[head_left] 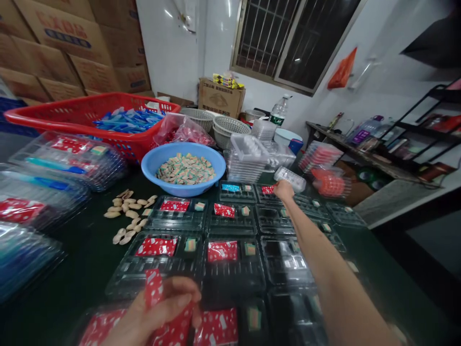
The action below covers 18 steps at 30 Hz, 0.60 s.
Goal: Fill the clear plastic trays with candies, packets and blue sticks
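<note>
Head view: dark green counter (86,240), rows of clear trays (234,276) on it; low left of centre, the left hand (163,310) curls its fingers around red dotted packets (154,283) — the right hand (284,190), right of centre, is nearer the far packet (267,190), which lies just left of its fingers, long axis left to right — pinched or merely touched, I cannot tell

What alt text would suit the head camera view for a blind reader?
A person's left hand holds red dotted packets over rows of clear trays on a dark table, while the right hand reaches a red packet in a far tray. Beyond sit a blue basin of small striped pieces and a red basket of blue objects.
</note>
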Available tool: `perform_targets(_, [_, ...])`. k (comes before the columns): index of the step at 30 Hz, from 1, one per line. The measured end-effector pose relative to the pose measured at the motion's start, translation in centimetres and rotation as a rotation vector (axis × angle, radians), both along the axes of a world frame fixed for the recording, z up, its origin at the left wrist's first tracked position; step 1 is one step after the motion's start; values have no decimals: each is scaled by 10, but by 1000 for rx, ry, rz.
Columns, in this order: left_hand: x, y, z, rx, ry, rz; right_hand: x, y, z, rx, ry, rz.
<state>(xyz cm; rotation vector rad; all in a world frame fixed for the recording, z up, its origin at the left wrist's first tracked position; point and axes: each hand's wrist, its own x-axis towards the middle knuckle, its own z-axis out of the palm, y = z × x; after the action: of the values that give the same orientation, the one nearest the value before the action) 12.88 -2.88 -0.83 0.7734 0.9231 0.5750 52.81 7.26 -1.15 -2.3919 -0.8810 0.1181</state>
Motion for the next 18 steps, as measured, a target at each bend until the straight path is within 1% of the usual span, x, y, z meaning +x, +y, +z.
perform_targets(2, [0, -2, 6, -16, 3, 2, -14, -5, 4, 2, -70, 19])
perform_targets(3, [0, -4, 10, -32, 0, -11, -25, -8, 7, 7, -91, 55])
perform_targets(5, [1, -9, 14, -63, -31, -47, -56, -19, 15, 14, -96, 174])
perform_targets(7, [4, -14, 15, -80, -72, -94, -99, -37, 24, 15, -31, 379])
perform_targets(8, [5, -16, 13, -83, -83, -115, -123, -49, 30, 15, 29, 516])
perform_targets(9, [7, -19, 11, -83, -88, -130, -148, -63, 36, 39, 157, 763])
perform_targets(10, [9, -21, 8, -75, -91, -141, -172, -78, 42, 41, 264, 945])
perform_targets(11, [10, -24, 6, -56, -96, -149, -195, -93, 47, 0, 326, 1086])
perform_targets(12, [11, -27, 4, -28, -98, -147, -215, -107, 51, -26, 348, 1157])
perform_targets(14, [12, -32, 2, 32, -96, -156, -244, -129, 54, -77, 289, 1199])
perform_targets(15, [11, -34, 1, 52, -93, -170, -253, -136, 53, -81, 266, 1197])
perform_targets(16, [10, -36, 1, 62, -90, -189, -258, -141, 51, -75, 264, 1191])
perform_targets(18, [7, -38, 2, 50, -91, -240, -257, -147, 45, -33, 343, 1167])
